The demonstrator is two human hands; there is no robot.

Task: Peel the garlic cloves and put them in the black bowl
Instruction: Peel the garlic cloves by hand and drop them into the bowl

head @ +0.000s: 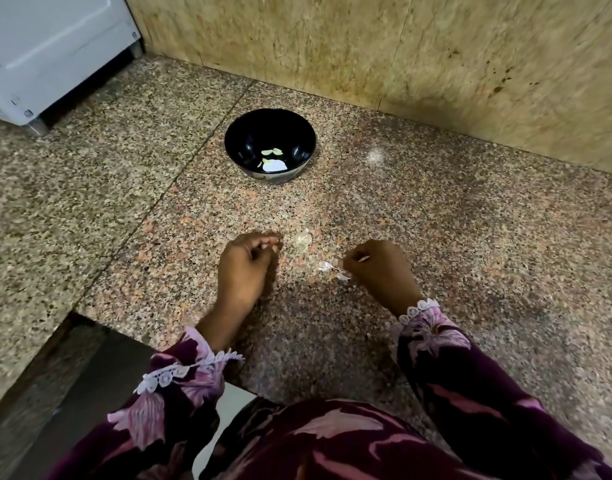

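The black bowl (270,144) stands on the granite counter (436,237) near the wall, with a few pale peeled garlic cloves (272,158) at its bottom. My left hand (245,268) hovers low over the counter with its fingers curled; whether it holds anything is hidden. Just right of its fingertips lies a pale garlic clove (302,239) on the stone. My right hand (377,268) pinches a thin strip of garlic skin (362,259). White flakes of peel (327,266) lie on the counter beside its fingertips.
A tan stone wall (401,50) backs the counter. A white appliance (48,46) stands at the far left corner. The counter edge drops off at the lower left, near my left sleeve (180,375).
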